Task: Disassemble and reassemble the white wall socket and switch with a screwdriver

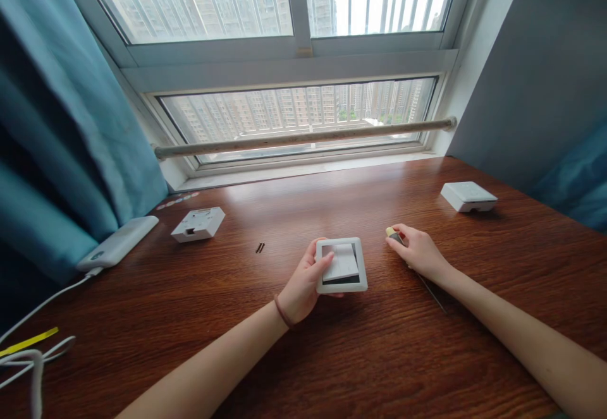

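My left hand [303,283] grips a white square wall switch [341,264], thumb across its front. The inner rocker plate sits crooked in the frame, with a dark gap along its right and lower sides. To the right, my right hand [420,251] is closed round the yellow and black handle of a screwdriver [430,292]. Its thin shaft points back toward me, low over the table. Left of the switch, a pair of small dark screws [260,248] lies on the wood.
A white box [198,224] stands at the left and another white box [469,196] at the far right of the brown table [303,204]. A white power bank [117,242] with a cable lies by the blue curtain [80,103]. A yellow strip [29,341] rests at the left edge.
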### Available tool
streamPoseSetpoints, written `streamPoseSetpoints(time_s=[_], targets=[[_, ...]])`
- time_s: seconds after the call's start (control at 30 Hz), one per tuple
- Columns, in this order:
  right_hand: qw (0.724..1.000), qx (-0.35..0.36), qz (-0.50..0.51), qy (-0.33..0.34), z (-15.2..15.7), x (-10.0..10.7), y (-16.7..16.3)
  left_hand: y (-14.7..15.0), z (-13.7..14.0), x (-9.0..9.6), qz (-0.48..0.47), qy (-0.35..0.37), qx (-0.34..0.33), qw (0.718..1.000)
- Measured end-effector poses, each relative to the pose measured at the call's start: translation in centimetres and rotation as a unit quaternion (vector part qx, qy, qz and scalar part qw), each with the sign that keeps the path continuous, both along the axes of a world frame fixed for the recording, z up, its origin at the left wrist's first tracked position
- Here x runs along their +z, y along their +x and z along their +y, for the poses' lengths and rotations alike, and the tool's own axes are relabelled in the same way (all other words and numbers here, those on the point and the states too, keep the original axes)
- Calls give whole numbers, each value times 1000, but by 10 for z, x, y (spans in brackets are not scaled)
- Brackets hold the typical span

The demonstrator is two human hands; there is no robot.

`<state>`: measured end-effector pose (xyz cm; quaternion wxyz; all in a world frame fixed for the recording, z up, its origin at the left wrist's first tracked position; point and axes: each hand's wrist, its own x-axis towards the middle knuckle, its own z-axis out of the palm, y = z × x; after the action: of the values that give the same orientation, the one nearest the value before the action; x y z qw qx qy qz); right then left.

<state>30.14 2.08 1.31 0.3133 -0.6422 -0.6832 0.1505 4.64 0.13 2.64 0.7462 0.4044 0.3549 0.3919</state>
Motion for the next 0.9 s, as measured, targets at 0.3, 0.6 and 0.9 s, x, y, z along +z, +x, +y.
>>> streamPoseSetpoints(time_s=[0.3,0.6,0.9], targets=[[984,-76,-164,5,5,-8,11,1,5,-6,6,18,29,999],[971,-100,-217,-9,6,-11,11,2,2,-7,-5,35,9,999],[965,-107,-237,-23,6,-12,9,4,1,-6,-12,32,10,999]])
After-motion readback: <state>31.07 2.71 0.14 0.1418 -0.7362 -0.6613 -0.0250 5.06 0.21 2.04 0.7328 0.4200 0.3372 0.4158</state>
